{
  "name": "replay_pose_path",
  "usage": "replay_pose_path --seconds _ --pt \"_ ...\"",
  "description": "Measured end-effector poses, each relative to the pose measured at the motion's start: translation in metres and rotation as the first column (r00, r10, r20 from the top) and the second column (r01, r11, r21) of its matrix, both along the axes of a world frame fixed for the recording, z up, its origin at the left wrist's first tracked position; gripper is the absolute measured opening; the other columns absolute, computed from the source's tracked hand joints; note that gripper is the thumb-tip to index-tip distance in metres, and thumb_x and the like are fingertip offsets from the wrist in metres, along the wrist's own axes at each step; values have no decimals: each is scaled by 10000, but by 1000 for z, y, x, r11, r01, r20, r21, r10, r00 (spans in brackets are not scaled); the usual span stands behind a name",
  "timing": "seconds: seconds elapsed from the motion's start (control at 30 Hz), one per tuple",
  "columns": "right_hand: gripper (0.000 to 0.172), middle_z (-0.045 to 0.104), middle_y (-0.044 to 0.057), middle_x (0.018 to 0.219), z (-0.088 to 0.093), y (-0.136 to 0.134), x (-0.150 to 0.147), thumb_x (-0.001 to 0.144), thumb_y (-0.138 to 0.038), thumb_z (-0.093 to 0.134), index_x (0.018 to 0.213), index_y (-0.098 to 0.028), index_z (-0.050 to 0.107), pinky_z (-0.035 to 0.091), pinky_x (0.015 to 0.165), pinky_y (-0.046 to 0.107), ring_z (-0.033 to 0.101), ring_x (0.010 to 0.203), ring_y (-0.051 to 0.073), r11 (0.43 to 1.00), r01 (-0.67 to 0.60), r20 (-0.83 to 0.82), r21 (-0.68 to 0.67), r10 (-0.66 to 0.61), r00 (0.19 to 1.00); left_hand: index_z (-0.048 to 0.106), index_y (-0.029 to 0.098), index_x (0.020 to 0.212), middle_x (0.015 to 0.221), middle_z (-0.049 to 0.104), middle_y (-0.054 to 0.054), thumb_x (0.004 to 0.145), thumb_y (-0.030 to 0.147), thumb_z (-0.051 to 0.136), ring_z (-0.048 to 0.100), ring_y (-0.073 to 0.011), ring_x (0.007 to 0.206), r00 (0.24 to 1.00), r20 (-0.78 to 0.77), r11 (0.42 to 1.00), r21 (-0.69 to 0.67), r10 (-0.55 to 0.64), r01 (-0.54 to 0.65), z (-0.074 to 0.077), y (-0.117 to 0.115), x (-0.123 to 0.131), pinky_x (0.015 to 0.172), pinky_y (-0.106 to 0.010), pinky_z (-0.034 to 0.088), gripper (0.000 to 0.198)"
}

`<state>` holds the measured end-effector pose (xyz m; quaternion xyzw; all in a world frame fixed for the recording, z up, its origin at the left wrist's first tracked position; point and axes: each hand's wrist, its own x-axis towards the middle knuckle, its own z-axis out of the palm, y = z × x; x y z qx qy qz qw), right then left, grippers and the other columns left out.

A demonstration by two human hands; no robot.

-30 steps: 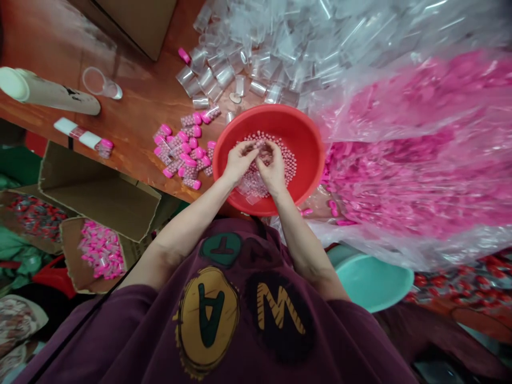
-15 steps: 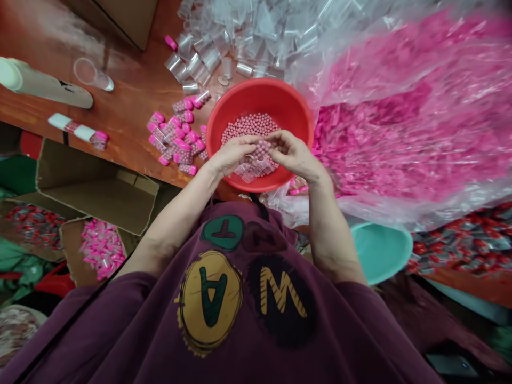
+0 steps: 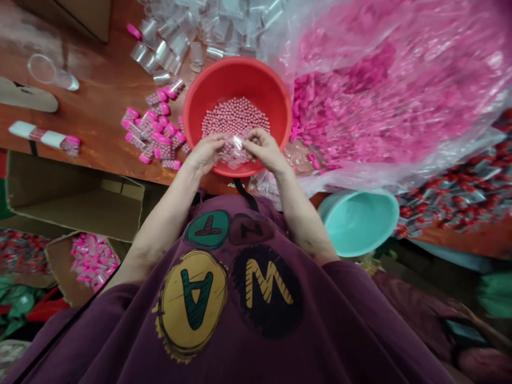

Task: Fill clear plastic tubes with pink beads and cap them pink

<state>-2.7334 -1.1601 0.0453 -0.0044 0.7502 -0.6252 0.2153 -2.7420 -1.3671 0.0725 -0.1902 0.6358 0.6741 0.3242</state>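
Observation:
Over the near side of a red bowl (image 3: 192, 106), my left hand (image 3: 207, 151) and my right hand (image 3: 264, 150) face each other. Fingertips of both are pinched on a shiny clear plastic piece (image 3: 237, 142), which looks like a small bag; its exact shape is blurred. Pink beads (image 3: 236, 114) lie heaped in the bowl. More clear plastic shows below my fingers, and I cannot tell whether it belongs to the same piece. Left of the bowl lie several bead-filled clear tubes with pink caps (image 3: 154, 133).
Empty clear tubes (image 3: 168, 56) are piled behind the bowl. A large clear bag of pink plastic pieces (image 3: 360, 106) spreads out on the right. Below the table edge are a turquoise basin (image 3: 360, 221), a cardboard box (image 3: 72, 197) and a carton of pink-capped pieces (image 3: 94, 258).
The view has shifted, so the table things appear farther left and higher. My hands have moved slightly toward the bowl's near rim, and the plastic between them now catches the light.

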Motion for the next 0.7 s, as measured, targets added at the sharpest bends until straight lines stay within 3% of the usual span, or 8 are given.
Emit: replay_pose_path --seconds 0.1,0.17,0.2,0.3,0.37,0.5,0.57,0.7 --pt "251 712 81 1214 -25 -5 19 971 -411 728 1119 -224 649 554 1024 360 633 1142 206 966 125 -235 226 -71 969 746 166 1261 1196 764 -126 1039 253 551 725 -248 1157 998 -63 990 -135 28 -36 -8 -5 7 920 -397 619 308" --pt "193 718 73 1242 -39 11 36 1019 -339 632 1171 -227 670 524 1066 331 621 1147 172 938 214 -290 271 -133 948 743 182 1256 1171 771 -126 1051 369 583 723 -263 1181 997 -72 988 -152 -1 -10 -9 -3 12 935 -421 621 320" --pt "199 720 72 1227 -45 24 46 1049 -319 553 1186 -228 666 524 1055 324 621 1113 159 905 311 -296 290 -225 928 744 194 1238 1144 775 -123 1046 419 600 728 -263 1167 998 -68 991 -137 -14 5 -7 -1 14 931 -423 624 328" --pt "266 712 115 1181 -64 77 72 1044 -251 406 1154 -187 639 528 1061 383 632 1076 188 684 598 -268 418 -536 800 743 233 1125 1054 775 -103 1014 502 644 746 -251 1095 998 -51 998 -51 -44 42 -1 13 21 886 -397 630 307" --pt "262 710 146 1124 -77 109 83 973 -192 416 1100 -147 641 522 1079 456 648 1069 234 546 666 -236 508 -656 717 726 244 1033 999 767 -89 986 513 673 754 -236 1018 997 -33 998 17 -64 65 3 26 24 823 -364 624 278" --pt "378 686 214 1189 -102 146 77 875 -99 397 1148 -87 658 490 1128 542 639 1140 275 342 688 -248 640 -756 606 681 235 927 937 746 -59 906 428 759 720 -167 802 995 34 972 217 -94 84 7 49 32 655 -297 564 209" --pt "423 645 261 1283 -111 155 68 866 -82 409 1204 -61 662 463 1156 574 620 1216 300 273 670 -317 690 -717 620 680 230 934 933 745 -49 883 371 775 703 -150 759 993 49 955 281 -109 91 8 56 35 626 -286 544 178" --pt "306 626 322 1286 -118 169 58 899 -107 486 1119 -27 683 389 1192 659 560 1309 375 302 527 -285 795 -580 763 679 223 986 1024 765 -57 856 273 772 744 -167 851 992 34 953 284 -120 105 12 64 38 691 -301 575 168"
